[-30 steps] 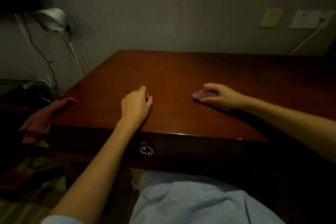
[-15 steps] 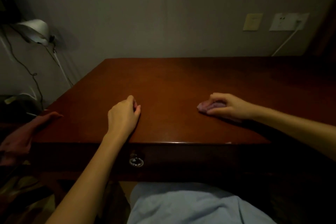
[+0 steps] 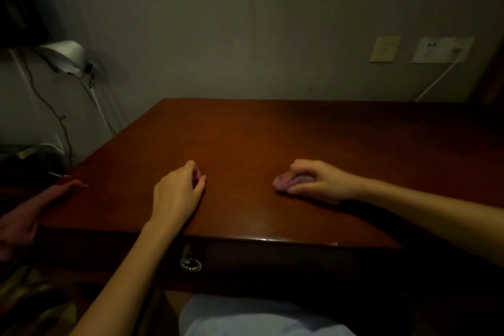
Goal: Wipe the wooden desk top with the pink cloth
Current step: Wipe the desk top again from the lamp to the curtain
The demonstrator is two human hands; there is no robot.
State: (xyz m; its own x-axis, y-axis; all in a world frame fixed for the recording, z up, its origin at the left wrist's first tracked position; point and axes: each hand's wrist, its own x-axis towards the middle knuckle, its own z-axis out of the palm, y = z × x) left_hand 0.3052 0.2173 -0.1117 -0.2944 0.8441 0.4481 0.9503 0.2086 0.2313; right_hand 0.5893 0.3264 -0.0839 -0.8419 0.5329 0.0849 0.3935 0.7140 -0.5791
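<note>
The dark reddish wooden desk top (image 3: 272, 131) fills the middle of the view. My right hand (image 3: 319, 180) rests on it right of centre, near the front edge. Its fingers are curled over a small bunched pink cloth (image 3: 283, 182), pressing it to the wood, and the cloth's left end sticks out past my fingertips. My left hand (image 3: 177, 194) lies on the desk further left with its fingers loosely curled and nothing in it. About a hand's width of bare wood separates my two hands.
A white lamp (image 3: 65, 56) with hanging cables stands left of the desk. A switch plate (image 3: 384, 49) and a socket (image 3: 441, 49) with a white cord are on the wall. A metal ring pull (image 3: 191, 263) hangs on the front drawer. What looks like another person's hand (image 3: 21, 215) reaches to the left corner.
My right hand slid the cloth to the right and then back left towards my left hand. My left hand stayed put, and the view shifted.
</note>
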